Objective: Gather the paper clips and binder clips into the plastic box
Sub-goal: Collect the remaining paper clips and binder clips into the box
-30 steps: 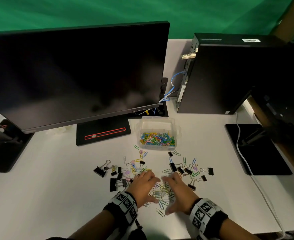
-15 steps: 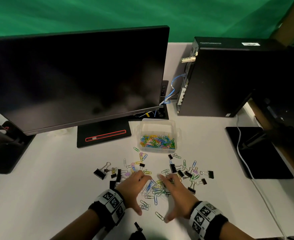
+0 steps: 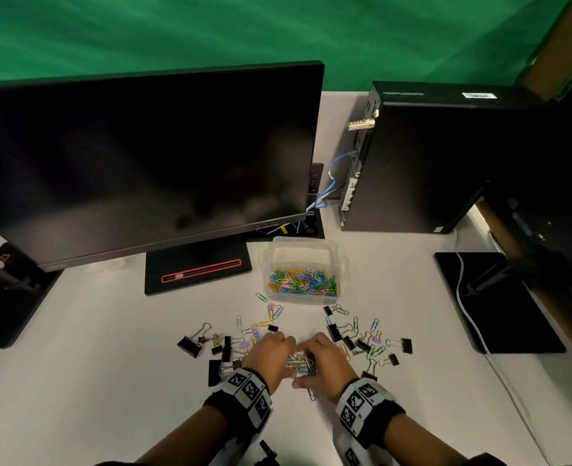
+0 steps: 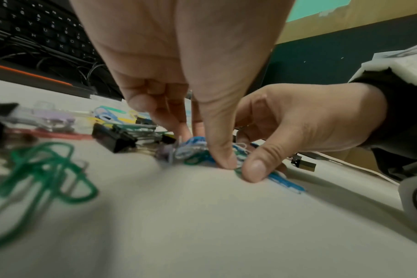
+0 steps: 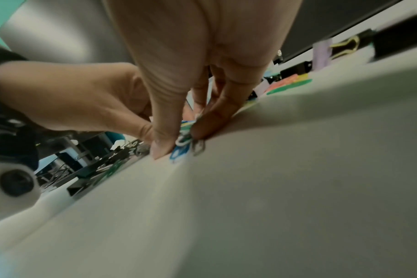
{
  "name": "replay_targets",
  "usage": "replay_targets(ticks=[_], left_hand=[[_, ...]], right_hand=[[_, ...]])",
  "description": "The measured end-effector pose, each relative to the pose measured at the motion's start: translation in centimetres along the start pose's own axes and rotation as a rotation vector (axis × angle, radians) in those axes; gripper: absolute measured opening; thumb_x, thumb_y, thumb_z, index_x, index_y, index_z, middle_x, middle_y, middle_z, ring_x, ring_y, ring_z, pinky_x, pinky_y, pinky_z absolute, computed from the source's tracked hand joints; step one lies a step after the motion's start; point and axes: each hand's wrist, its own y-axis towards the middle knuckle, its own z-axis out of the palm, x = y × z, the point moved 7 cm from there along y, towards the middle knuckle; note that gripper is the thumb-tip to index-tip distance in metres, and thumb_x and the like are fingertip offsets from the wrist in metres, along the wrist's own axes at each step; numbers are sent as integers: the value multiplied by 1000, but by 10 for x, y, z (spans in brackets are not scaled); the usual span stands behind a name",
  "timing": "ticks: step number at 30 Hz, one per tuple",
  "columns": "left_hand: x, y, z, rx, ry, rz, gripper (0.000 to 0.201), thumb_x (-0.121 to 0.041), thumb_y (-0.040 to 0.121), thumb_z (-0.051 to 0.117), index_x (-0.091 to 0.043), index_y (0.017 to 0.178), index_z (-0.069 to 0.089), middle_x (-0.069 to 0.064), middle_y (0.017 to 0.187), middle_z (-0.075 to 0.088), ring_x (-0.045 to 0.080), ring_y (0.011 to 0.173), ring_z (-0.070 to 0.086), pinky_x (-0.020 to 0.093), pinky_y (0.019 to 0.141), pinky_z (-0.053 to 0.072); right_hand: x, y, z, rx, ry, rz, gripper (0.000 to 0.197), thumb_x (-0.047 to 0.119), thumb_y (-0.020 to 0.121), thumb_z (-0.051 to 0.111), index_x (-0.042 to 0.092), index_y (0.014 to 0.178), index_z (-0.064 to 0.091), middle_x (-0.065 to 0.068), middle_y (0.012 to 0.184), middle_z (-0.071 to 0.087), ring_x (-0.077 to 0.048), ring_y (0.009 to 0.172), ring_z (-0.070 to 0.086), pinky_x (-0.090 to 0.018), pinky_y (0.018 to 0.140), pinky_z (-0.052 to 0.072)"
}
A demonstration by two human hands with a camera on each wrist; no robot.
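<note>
Both hands have closed in since a moment ago, squeezing the loose heap between them into one tight bunch.

Largest first: the white desk (image 3: 92,381) carries the monitor (image 3: 143,156), and just in front of its stand the plastic box (image 3: 306,253), already lined with coloured paper clips (image 3: 303,280). Nearer me, my left hand (image 3: 269,353) and right hand (image 3: 328,364) pinch the bunch of paper clips (image 3: 300,363) from both sides, fingers curled round it on the desk. I judge the job under halfway: binder clips (image 3: 190,346) and stray clips lie scattered either side, none of the binder clips visibly boxed yet.
</note>
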Motion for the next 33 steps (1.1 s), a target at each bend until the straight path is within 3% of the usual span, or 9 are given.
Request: replay_targets(ticks=[4,7,10,14,17,20,23,30,33], left_hand=[[-2,5,-2,10,-26,10,28,-19,87,59,-8,112,52,13,116,54,28,110,51,37,91,42],[-4,8,-2,46,2,23,25,-14,90,52,-6,114,51,16,118,53,31,112,50,39,93,40],[-5,11,-4,100,15,30,25,-11,92,46,-2,115,50,20,120,53,34,113,50,39,92,38],[-2,17,-16,133,-61,22,25,-13,93,48,-4,114,56,19,120,54,33,113,51,38,94,38],[5,23,-35,83,-150,21,24,-19,92,52,-7,112,59,15,118,59,29,110,55,35,92,42],[14,31,-60,-10,-254,22,22,-23,92,54,-9,106,63,11,112,63,23,102,59,33,90,45],[20,44,-86,-107,-315,13,19,-22,92,54,-9,104,62,9,110,63,19,95,57,27,86,44],[33,86,-118,-243,-394,-81,21,-17,89,58,-8,107,63,14,114,64,28,107,58,31,90,44],[39,95,-111,-225,-470,-109,27,-7,92,48,-9,116,62,12,127,59,28,120,52,32,101,40]], right_hand=[[2,5,-7,-28,-48,-1,29,20,72,73,14,98,64,-1,94,53,-20,94,55,-19,69,35],[7,10,-13,-7,-108,7,22,14,74,66,12,96,66,-10,102,62,-24,96,57,-26,76,39],[7,14,-20,23,-152,32,17,13,70,67,9,87,66,-12,94,64,-22,84,55,-20,60,34],[2,18,-35,16,-127,61,14,14,67,69,25,61,61,10,60,55,-10,61,51,-8,49,29],[0,20,-52,-28,-56,71,10,10,65,72,12,75,71,18,57,49,3,54,45,-5,53,33],[3,28,-80,-106,-30,69,16,7,64,73,7,80,72,-2,72,67,-8,65,55,-13,63,41],[11,42,-106,-164,17,54,14,3,64,73,8,77,72,-1,74,65,-11,70,58,-10,61,42],[27,77,-146,-327,35,60,12,4,75,68,6,86,72,-6,80,66,-11,65,54,-14,63,36],[26,82,-139,-306,2,80,19,9,82,62,9,100,69,-8,103,69,-19,89,60,-15,77,38]])
